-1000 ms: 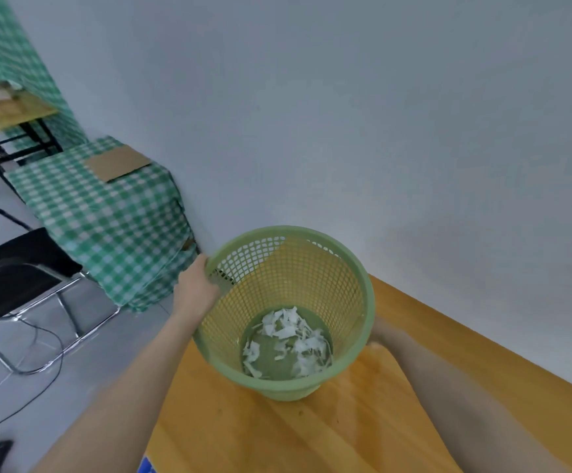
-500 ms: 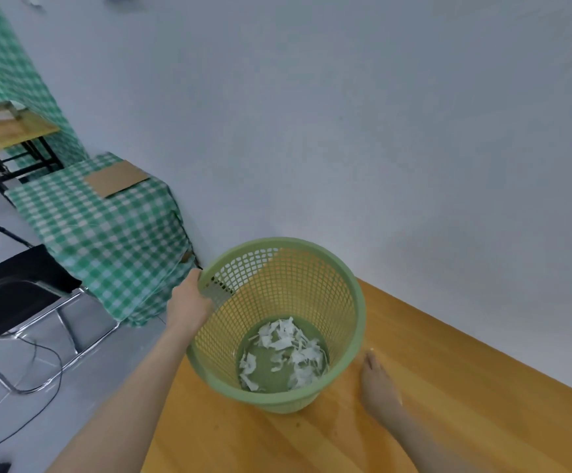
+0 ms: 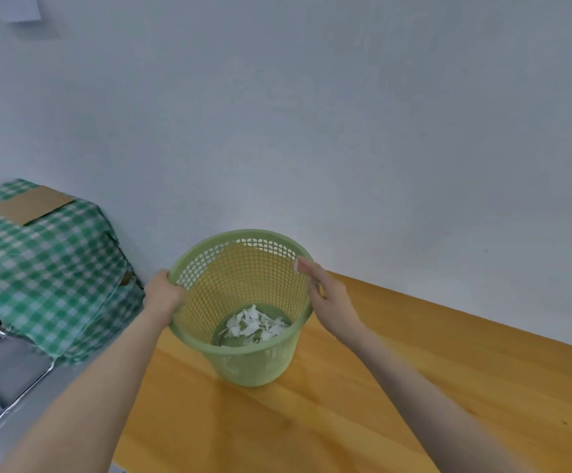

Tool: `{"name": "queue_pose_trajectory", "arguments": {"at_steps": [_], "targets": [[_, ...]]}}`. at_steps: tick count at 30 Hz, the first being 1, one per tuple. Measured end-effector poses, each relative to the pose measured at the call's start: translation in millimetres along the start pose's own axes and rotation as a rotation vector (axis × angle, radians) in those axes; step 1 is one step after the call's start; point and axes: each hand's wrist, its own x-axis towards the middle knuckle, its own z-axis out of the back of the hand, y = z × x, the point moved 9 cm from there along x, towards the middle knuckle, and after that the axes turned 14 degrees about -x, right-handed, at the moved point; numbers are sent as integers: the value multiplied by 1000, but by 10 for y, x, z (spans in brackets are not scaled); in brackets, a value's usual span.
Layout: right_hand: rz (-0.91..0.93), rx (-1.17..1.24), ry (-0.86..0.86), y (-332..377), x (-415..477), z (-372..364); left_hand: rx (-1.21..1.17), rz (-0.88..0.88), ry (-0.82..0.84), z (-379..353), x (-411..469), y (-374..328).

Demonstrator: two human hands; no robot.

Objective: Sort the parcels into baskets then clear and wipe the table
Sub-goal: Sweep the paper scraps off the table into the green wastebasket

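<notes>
Nearest, two bare forearms reach forward over the wooden desk (image 3: pixel 312 421), whose near stretch shows only its grain; beyond them the green mesh basket (image 3: pixel 254 367) stands at the desk's far left corner, its base apparently on the wood and its left side out past the left edge; torn white paper scraps (image 3: pixel 254 324) lie loose in its bottom, and no parcel is in view. The left grip (image 3: pixel 163 295) has its fingers curled over the basket's left rim and holds it firmly; the right grip (image 3: pixel 325 295) is spread, fingers straight, only the fingertips (image 3: pixel 300 266) touching the right rim, so it steadies rather than holds. The step looks like lifting or shifting the basket to clear the desk. The danger lies in that one-sided hold: a pull from the left rim alone could tip the light basket over the left edge and scatter the scraps on the floor; the thin rim may flex and slip if the right grip does not close; a quick swing could send the scraps fluttering out. Farther left and lower, a green checked cloth (image 3: pixel 39 268) drapes a boxy shape with a flat cardboard piece (image 3: pixel 32 204) on top; behind everything rises the plain pale wall (image 3: pixel 312 131).
</notes>
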Motion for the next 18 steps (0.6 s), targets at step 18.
{"name": "queue_pose_trajectory", "arguments": {"at_steps": [18], "targets": [[-560, -109, -225, -759, -1230, 1065, -280, -13, 319, -957, -975, -576]]}}
